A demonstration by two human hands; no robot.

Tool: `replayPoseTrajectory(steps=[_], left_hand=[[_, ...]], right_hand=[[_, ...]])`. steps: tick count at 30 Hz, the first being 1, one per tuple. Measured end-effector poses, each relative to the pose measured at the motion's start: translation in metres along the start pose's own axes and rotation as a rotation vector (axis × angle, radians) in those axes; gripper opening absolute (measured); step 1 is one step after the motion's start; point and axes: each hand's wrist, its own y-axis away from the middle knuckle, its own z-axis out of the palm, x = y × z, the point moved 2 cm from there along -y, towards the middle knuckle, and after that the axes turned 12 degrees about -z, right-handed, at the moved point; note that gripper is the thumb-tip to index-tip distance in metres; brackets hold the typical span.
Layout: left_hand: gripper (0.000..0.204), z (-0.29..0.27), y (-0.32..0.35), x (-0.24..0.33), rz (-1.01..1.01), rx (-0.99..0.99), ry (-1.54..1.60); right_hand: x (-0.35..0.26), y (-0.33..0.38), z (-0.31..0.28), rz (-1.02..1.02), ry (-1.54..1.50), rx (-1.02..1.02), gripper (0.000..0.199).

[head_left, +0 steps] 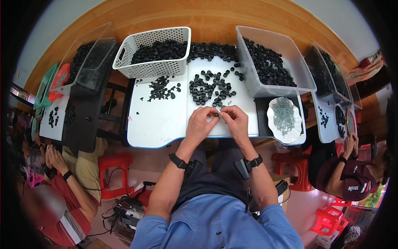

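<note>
Fingertip work here, and it's delicate: both hands meet over the tabletop (pixel 159 124), just on the near side of the caps (pixel 209 87). The left hand (pixel 201 123) has thumb and finger clamped on a small black part (pixel 217 115), and the right hand (pixel 236 124) brings its own pinch right up against it; whether those right fingertips grip something of their own, I cannot tell, it's too tiny and covered. The danger? A slip, I'd say: the hold is on so little that an uneven squeeze could shoot the part away, and black among black, it would be hard to find again in the caps. Pressing at a slant might set the two tips sliding past each other, too. And watch the reach: a sleeve or wrist swinging out right of the caps could nudge the dish (pixel 295 135), near the edge, and scatter its clear bits (pixel 284 116). As for the part, it sits between the two hands, at the tips, nearer than the caps. Small black pieces (pixel 159 89) lie left of the caps, the basket (pixel 161 68) beyond to the left, the bin (pixel 282 89) to the right.
</note>
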Motion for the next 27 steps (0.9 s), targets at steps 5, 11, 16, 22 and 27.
replayPoseTrajectory(steps=[5, 11, 16, 22, 27], left_hand=[[0.022, -0.001, 0.000, 0.001, 0.010, 0.000, 0.000], [0.021, 0.000, 0.000, 0.001, 0.041, 0.008, -0.016], [0.021, 0.000, 0.000, 0.000, 0.035, 0.003, -0.003], [0.021, 0.000, -0.001, -0.002, 0.014, -0.007, 0.002], [0.018, 0.000, 0.000, -0.001, 0.006, 0.006, 0.044]], right_hand=[[-0.004, 0.000, 0.001, -0.045, 0.038, 0.018, 0.007], [-0.015, 0.001, 0.005, -0.164, 0.159, 0.023, 0.007], [-0.014, 0.001, 0.004, -0.163, 0.194, 0.033, 0.007], [-0.015, 0.004, 0.005, -0.187, 0.225, -0.015, 0.008], [-0.017, 0.002, 0.005, -0.203, 0.227, -0.068, 0.008]])
